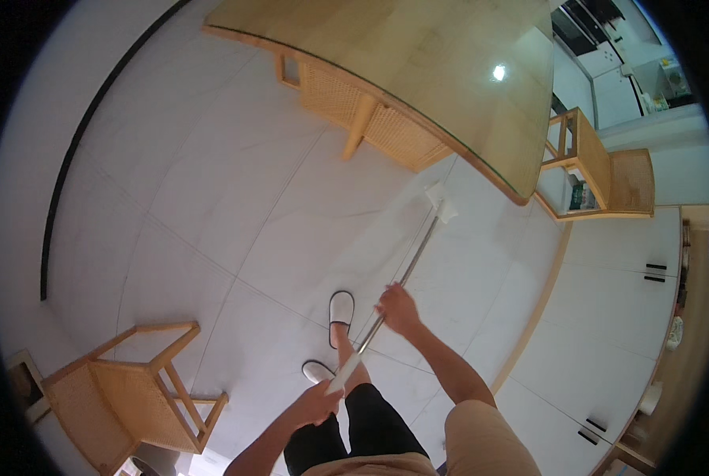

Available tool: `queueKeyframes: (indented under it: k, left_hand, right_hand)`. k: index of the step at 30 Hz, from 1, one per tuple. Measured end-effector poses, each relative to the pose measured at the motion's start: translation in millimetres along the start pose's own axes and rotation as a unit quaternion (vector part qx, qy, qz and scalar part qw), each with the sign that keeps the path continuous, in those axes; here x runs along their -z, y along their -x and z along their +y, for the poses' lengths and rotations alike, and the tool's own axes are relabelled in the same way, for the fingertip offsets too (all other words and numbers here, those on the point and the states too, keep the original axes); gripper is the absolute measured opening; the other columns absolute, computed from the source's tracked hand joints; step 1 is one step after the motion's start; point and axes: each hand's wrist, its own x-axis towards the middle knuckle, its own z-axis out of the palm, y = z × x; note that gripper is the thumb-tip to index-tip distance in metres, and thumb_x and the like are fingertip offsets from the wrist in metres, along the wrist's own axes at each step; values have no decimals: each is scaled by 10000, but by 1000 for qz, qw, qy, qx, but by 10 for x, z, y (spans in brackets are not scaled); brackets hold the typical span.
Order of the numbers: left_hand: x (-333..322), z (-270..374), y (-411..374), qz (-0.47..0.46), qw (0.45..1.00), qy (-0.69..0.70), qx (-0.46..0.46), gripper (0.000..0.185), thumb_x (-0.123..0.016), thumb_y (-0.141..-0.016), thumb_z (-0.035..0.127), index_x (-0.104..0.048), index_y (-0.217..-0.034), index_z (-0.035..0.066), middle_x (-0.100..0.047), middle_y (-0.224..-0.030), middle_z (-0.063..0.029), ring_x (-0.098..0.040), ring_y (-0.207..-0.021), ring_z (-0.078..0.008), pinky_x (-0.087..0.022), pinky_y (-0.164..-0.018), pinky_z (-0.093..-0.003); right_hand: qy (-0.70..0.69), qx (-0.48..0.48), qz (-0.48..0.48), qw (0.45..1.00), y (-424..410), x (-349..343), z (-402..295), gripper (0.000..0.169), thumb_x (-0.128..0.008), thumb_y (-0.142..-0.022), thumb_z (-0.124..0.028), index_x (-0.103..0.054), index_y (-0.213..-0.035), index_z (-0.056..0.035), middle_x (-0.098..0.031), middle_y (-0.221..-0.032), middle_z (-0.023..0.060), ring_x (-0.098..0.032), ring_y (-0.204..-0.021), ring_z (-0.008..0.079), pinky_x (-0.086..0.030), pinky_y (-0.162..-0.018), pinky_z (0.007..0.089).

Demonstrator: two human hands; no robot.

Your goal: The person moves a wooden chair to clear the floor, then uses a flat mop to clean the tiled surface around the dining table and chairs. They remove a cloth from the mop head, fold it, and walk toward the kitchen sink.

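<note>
My left hand (320, 403) grips the white grip at the near end of a long-handled floor tool, seemingly a mop. Farther up, my right hand (399, 309) is closed around its metal pole (418, 253). The pole slants away to the upper right, where its pale head (442, 203) rests on the light tiled floor (306, 214), just short of the edge of a wooden table. The head is blurred, so its exact kind cannot be told. Both my feet, in white slippers (342, 309), stand on the tiles left of the pole.
A glass-topped wooden table (402, 59) spans the top, with a woven-backed chair (330, 89) under its edge. Another chair (598, 172) stands at its right end. White cabinets (604, 315) line the right side. A wooden chair (140, 392) stands at lower left.
</note>
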Motion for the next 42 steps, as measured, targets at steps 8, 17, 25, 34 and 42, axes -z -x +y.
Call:
queueKeyframes:
  k: [8, 17, 25, 34, 42]
  left_hand:
    - [518, -1590, 2417, 209, 962, -141, 105, 309, -587, -813, 278, -501, -997, 44, -536, -628, -57, -512, -500, -165, -402, -456, -317]
    - [634, -2854, 3031, 517, 506, -683, 97, 412, -625, -740, 394, -539, -952, 51, -582, -725, -110, -570, -674, -269, -418, -642, -447]
    - [642, -2174, 2286, 408, 648, -641, 54, 328, -608, -741, 402, -519, -831, 99, -572, -632, -78, -592, -596, -252, -431, -497, -383]
    - [-1390, -284, 901, 319, 660, -679, -46, 373, -597, -770, 367, -516, -992, 79, -599, -756, -62, -605, -601, -234, -466, -534, -350]
    - [-2804, 746, 1969, 323, 730, -240, -552, 513, -582, -791, 406, -493, -1074, -12, -561, -940, -169, -602, -762, -239, -491, -675, -335]
  right_hand:
    - [-167, 219, -58, 960, -72, -125, -2798, 286, -549, -784, -340, -588, -660, -85, -568, -633, 55, -567, -702, 245, -415, -661, 388]
    - [-268, 217, -43, 938, -88, -853, -4725, 187, -597, -717, -287, -600, -708, -100, -585, -718, 68, -557, -786, 231, -423, -721, 374]
    - [-249, 74, -54, 964, 233, -958, -3552, 181, -580, -737, -298, -608, -690, -125, -599, -737, 53, -554, -798, 235, -406, -739, 385]
    - [-218, -8, 56, 974, 1287, -219, -542, 249, -561, -794, -249, -535, -626, -67, -553, -668, 88, -526, -726, 276, -413, -672, 383]
    - [-336, -13, 127, 933, 1916, 1686, -30, 254, -551, -817, -225, -522, -640, -46, -531, -660, 117, -512, -705, 308, -405, -632, 410]
